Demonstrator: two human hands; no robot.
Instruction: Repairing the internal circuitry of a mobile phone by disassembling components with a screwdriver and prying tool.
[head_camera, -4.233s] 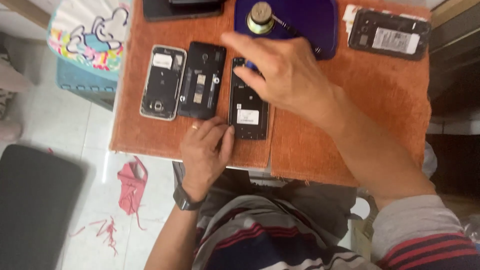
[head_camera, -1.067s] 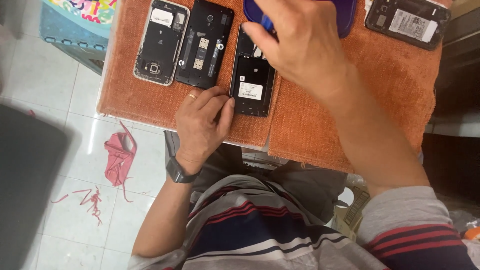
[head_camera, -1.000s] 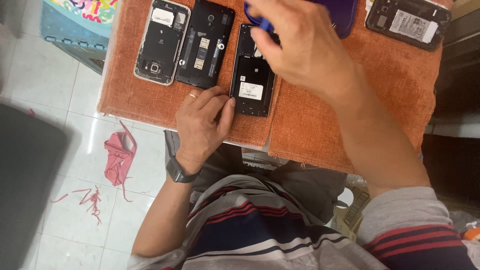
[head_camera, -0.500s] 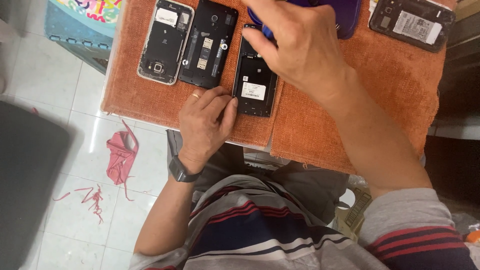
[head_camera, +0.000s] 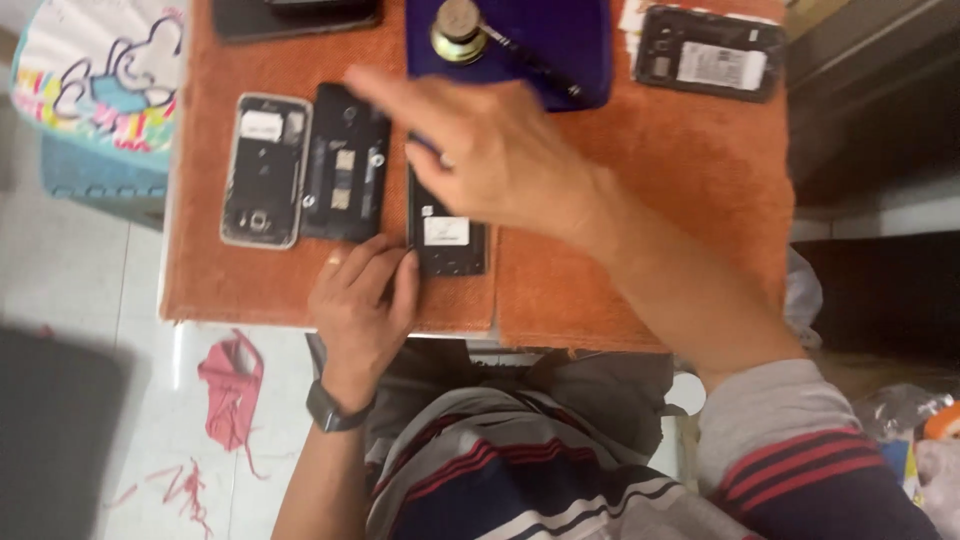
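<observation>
Since half a second ago, the right hand (head_camera: 500, 165) has lifted, fingers spread and empty, over the middle opened phone (head_camera: 447, 235).
Left hand (head_camera: 362, 300) rests flat, steadying that phone's edge on the orange table (head_camera: 640, 260); reaching for the screwdriver (head_camera: 530, 65) seems next. Four opened phones, one screwdriver.

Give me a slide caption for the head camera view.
Left hand steadies an opened black phone on an orange table while the right hand hovers over it.
</observation>
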